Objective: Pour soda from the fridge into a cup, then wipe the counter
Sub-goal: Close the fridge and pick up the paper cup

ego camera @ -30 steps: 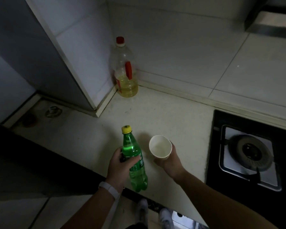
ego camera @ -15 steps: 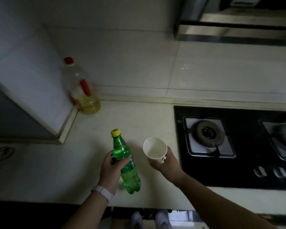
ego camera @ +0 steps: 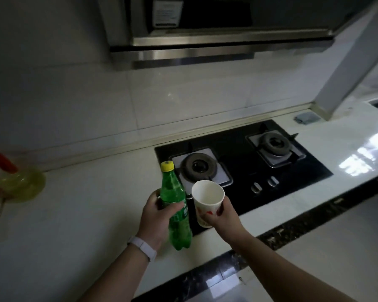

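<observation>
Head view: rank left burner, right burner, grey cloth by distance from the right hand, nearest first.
1. Left burner, just beyond the right hand, which holds the cup.
2. Right burner, farther back and to the right.
3. Grey cloth, far right by the wall.

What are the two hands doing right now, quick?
Left hand: closed around the green soda bottle, its yellow cap still on.
Right hand: closed around the white paper cup, which looks empty.
</observation>
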`<action>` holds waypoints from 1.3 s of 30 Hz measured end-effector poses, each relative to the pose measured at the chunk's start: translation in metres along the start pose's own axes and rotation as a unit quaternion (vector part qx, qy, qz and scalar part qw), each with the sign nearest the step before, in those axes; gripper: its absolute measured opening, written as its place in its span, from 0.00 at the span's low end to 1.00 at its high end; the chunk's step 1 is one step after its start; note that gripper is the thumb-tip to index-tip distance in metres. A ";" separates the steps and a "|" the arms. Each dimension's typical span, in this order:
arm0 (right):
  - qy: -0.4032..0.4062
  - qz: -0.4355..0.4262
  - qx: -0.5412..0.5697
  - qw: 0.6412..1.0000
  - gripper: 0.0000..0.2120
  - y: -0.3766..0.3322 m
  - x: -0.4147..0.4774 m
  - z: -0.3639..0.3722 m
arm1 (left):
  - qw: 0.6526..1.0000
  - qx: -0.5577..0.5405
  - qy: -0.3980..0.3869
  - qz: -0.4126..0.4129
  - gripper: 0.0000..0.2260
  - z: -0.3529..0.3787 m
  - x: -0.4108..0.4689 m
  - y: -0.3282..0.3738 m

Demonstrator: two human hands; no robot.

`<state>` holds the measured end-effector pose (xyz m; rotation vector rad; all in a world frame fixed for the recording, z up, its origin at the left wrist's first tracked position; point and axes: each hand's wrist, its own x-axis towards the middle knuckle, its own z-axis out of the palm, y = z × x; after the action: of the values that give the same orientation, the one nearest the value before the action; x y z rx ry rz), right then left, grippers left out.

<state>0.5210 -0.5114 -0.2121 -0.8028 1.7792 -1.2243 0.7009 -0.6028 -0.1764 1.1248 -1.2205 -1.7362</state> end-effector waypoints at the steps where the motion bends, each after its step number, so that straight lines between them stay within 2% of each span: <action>1: 0.010 -0.004 0.006 1.000 0.31 -0.001 -0.004 -0.015 | 1.000 0.006 -0.010 0.002 0.20 0.016 -0.001 0.001; 9: 0.105 -0.013 0.066 0.992 0.32 0.009 -0.035 -0.165 | 0.997 0.028 -0.075 0.003 0.14 0.168 -0.029 -0.010; 14: 0.158 -0.013 0.090 0.983 0.39 0.031 -0.054 -0.264 | 0.990 0.052 -0.128 0.009 0.14 0.270 -0.047 -0.022; 19: 0.211 -0.036 0.136 0.967 0.34 0.049 -0.084 -0.349 | 0.984 0.057 -0.166 0.000 0.14 0.366 -0.058 -0.038; 30: 0.337 -0.006 0.193 0.922 0.33 0.090 -0.117 -0.473 | 0.952 0.080 -0.295 -0.011 0.14 0.520 -0.071 -0.049; 35: 0.385 0.008 0.193 0.902 0.29 0.105 -0.114 -0.518 | 0.939 0.082 -0.332 -0.025 0.12 0.585 -0.051 -0.064; 39: 0.417 0.026 0.192 0.888 0.31 0.116 -0.099 -0.565 | 0.926 0.083 -0.366 -0.048 0.13 0.650 -0.027 -0.082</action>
<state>0.0624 -0.1496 -0.1835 0.0469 2.0526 -1.9893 0.0989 -0.3450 -0.1378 0.6232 -1.7987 -2.2608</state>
